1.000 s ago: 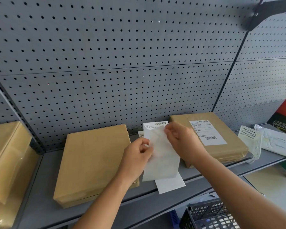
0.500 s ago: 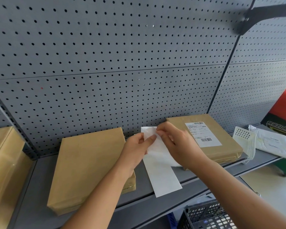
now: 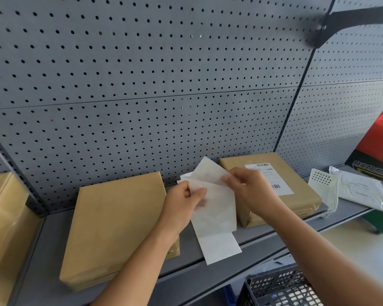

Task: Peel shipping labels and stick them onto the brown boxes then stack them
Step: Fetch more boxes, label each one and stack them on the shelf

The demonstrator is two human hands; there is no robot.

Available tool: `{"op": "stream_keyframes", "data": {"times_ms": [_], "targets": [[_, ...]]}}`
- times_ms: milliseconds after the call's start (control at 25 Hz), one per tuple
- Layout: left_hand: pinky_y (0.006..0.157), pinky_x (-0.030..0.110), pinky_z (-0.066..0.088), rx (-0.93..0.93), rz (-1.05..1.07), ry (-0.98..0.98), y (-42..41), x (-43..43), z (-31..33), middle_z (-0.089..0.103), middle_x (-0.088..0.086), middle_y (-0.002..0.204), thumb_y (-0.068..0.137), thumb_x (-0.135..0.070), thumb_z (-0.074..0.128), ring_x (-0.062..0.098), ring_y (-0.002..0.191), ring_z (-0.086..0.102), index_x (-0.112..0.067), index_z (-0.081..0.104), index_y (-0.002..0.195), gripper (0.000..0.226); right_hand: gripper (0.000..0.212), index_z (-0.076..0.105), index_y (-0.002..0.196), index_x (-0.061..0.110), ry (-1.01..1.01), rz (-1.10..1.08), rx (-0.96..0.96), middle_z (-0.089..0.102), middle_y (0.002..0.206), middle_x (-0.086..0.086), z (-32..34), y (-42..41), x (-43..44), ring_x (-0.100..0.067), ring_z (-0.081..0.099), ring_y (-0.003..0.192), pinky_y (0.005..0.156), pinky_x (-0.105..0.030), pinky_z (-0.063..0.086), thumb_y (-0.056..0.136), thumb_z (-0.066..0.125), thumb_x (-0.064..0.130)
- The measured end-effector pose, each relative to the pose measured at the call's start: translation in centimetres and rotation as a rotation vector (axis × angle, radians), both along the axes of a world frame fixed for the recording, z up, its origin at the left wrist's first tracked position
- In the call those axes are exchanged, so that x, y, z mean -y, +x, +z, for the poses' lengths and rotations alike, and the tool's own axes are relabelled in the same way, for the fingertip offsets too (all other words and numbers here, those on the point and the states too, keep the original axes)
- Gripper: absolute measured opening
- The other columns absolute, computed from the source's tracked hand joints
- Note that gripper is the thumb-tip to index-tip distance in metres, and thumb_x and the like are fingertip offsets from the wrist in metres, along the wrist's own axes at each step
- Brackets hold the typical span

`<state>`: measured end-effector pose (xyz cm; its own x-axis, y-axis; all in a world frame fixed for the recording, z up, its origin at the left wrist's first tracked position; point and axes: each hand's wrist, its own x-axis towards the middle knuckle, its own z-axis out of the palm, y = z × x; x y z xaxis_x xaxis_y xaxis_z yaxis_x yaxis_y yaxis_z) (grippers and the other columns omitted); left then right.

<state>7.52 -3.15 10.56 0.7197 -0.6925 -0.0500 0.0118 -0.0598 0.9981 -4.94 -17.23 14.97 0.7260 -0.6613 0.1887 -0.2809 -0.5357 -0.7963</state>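
- The right hand (image 3: 250,191) has parted from the left hand (image 3: 181,206). Half a second ago their fingertips met at the top corner of the label sheet (image 3: 215,208); now the right one has drawn toward the labelled box (image 3: 301,191).
- The sheet's top layer has come away and now stands up in a point just left of the labelled box.
- The left thumb now pinches the sheet's left edge, lower down.
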Motion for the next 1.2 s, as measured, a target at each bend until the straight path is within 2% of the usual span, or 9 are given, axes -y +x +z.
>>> {"op": "stream_keyframes", "data": {"times_ms": [80,160,240,360,480,600,880,1080,1200], "targets": [[0.074,0.027,0.062,0.042,-0.031,0.058,-0.2,-0.1,-0.3,0.081,0.006,0.092,0.096,-0.017,0.069,0.017,0.085,0.078,-0.005,0.072,0.102,0.014,0.015,0.069,0.086,0.027,-0.052,-0.073,0.028,0.069,0.076,0.004,0.6,0.4,0.2,-0.017,0.063,0.074,0.064,-0.032,0.046,0.097,0.060,0.033],[0.056,0.013,0.049,0.116,-0.069,0.167,-0.9,-0.3,-0.5,0.078,0.003,0.083,0.096,-0.019,0.067,0.001,0.065,0.069,-0.006,0.072,0.094,0.014,0.013,0.068,0.091,0.026,-0.072,-0.134,0.091,0.068,0.078,0.010,1.6,0.8,0.1,-0.013,0.063,0.074,0.061,-0.029,0.045,0.098,0.059,0.033],[0.055,0.020,0.043,0.173,-0.095,0.295,-1.4,-0.1,-1.1,0.075,0.010,0.085,0.095,-0.026,0.067,0.006,0.060,0.060,-0.003,0.069,0.091,0.023,0.012,0.069,0.097,0.025,-0.110,-0.176,0.146,0.066,0.079,0.016,2.6,1.2,-0.1,-0.010,0.062,0.076,0.063,-0.027,0.046,0.098,0.059,0.031],[0.069,0.030,0.051,0.130,-0.126,0.390,-2.0,0.2,-1.2,0.074,0.008,0.098,0.095,-0.029,0.067,0.013,0.078,0.065,-0.007,0.068,0.097,0.022,0.015,0.071,0.103,0.025,-0.240,-0.213,0.193,0.062,0.082,0.018,4.0,1.9,-0.7,-0.013,0.060,0.082,0.069,-0.031,0.047,0.099,0.058,0.029],[0.080,0.032,0.054,-0.117,-0.170,0.228,-2.2,0.0,0.4,0.073,-0.005,0.102,0.094,-0.029,0.072,0.009,0.091,0.067,-0.022,0.064,0.103,0.013,0.015,0.071,0.103,0.023,-0.245,-0.148,0.208,0.063,0.082,0.015,4.6,2.3,-1.1,-0.015,0.061,0.085,0.073,-0.033,0.049,0.099,0.058,0.029],[0.095,0.038,0.052,-0.175,-0.083,0.057,-1.1,-0.1,1.8,0.078,-0.011,0.100,0.092,-0.041,0.073,0.010,0.099,0.071,-0.026,0.069,0.105,0.020,0.014,0.071,0.101,0.022,-0.267,-0.108,0.215,0.069,0.086,0.013,4.1,2.1,-1.3,-0.013,0.063,0.085,0.071,-0.028,0.049,0.098,0.059,0.027],[0.055,0.019,0.052,-0.154,0.080,0.110,-0.5,1.6,0.7,0.079,0.003,0.089,0.098,-0.021,0.067,0.013,0.072,0.072,-0.011,0.077,0.095,0.014,0.011,0.072,0.098,0.022,-0.260,-0.120,0.264,0.063,0.077,0.020,4.2,1.5,-0.9,0.000,0.055,0.061,0.063,-0.027,0.046,0.097,0.061,0.025],[0.065,0.028,0.048,-0.167,0.097,0.245,-1.0,3.2,-0.6,0.077,0.015,0.097,0.096,-0.019,0.065,0.033,0.090,0.074,0.001,0.072,0.098,0.021,0.010,0.070,0.094,0.026,-0.170,-0.126,0.338,0.066,0.079,0.019,5.1,1.6,-0.6,-0.024,0.069,0.081,0.076,-0.046,0.057,0.098,0.061,0.023],[0.060,0.027,0.044,-0.166,0.096,0.288,-1.1,3.7,-0.6,0.072,0.012,0.088,0.094,-0.015,0.063,0.029,0.077,0.069,-0.002,0.069,0.090,0.015,0.011,0.070,0.094,0.024,-0.195,-0.133,0.373,0.068,0.080,0.014,5.8,1.4,-0.6,-0.026,0.068,0.079,0.075,-0.044,0.056,0.098,0.060,0.022]]}}
